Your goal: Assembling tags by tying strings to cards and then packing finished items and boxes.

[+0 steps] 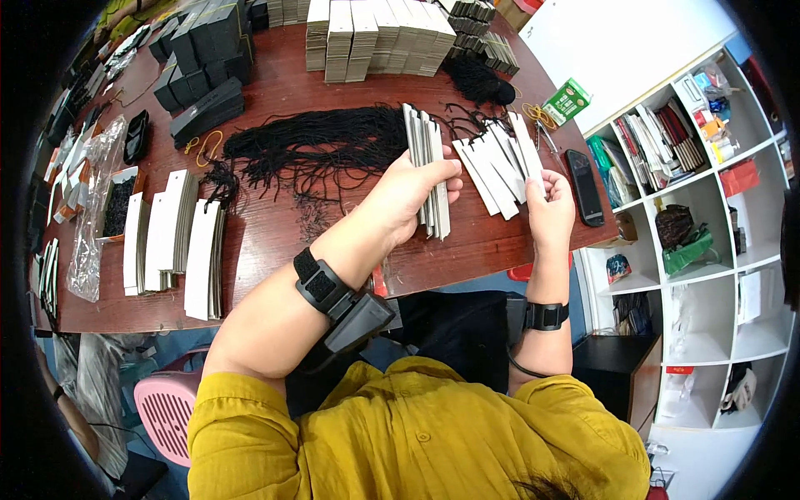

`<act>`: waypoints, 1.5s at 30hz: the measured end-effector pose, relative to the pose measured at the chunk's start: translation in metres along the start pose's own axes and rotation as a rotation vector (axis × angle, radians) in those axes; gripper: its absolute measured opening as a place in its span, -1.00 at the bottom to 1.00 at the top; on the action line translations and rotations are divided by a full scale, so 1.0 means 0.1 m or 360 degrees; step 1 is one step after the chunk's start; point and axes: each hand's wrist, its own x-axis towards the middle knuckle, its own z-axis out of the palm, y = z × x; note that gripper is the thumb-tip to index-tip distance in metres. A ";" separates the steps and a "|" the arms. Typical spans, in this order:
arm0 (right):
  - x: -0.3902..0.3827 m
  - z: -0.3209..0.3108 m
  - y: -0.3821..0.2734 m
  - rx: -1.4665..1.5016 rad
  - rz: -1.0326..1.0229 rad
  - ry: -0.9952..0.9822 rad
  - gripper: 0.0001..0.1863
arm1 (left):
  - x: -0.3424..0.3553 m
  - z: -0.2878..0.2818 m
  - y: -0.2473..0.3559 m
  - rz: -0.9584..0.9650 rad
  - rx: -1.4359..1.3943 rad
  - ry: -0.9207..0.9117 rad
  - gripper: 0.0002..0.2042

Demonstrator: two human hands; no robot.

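My left hand (407, 193) is wrapped round an upright bundle of narrow white card strips (422, 133), its thumb lying across them. To the right, my right hand (550, 208) pinches the lower end of one white strip (523, 140) between thumb and fingers. Between the hands, several loose white strips (485, 177) lie fanned out on the table, partly under the held strip. A long spread of black cords (312, 143) stretches left from behind my left hand. Beyond the loose strips sits a bunched black tassel of cord (479, 81).
The red-brown table (275, 250) bears white strip stacks (204, 258) at the left, tall stacks (379, 42) at the back and black blocks (200, 50). A phone (585, 187), scissors (546, 137) and a green box (568, 102) are at the right. White shelves (658, 287) stand beyond.
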 end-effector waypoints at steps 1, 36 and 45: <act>-0.07 0.05 -0.06 0.0004 -0.0058 -0.0024 -0.68 | 0.00 0.00 -0.01 0.0005 -0.0001 0.0003 -0.71; -0.73 0.33 -0.42 0.0235 0.0048 -0.0631 -0.88 | -0.03 0.00 0.01 -0.0191 0.0085 -0.0077 -0.76; -0.65 0.22 -0.47 -0.0580 -0.0832 -0.0191 -0.68 | -0.03 0.00 0.00 -0.0152 0.0153 -0.0106 -0.77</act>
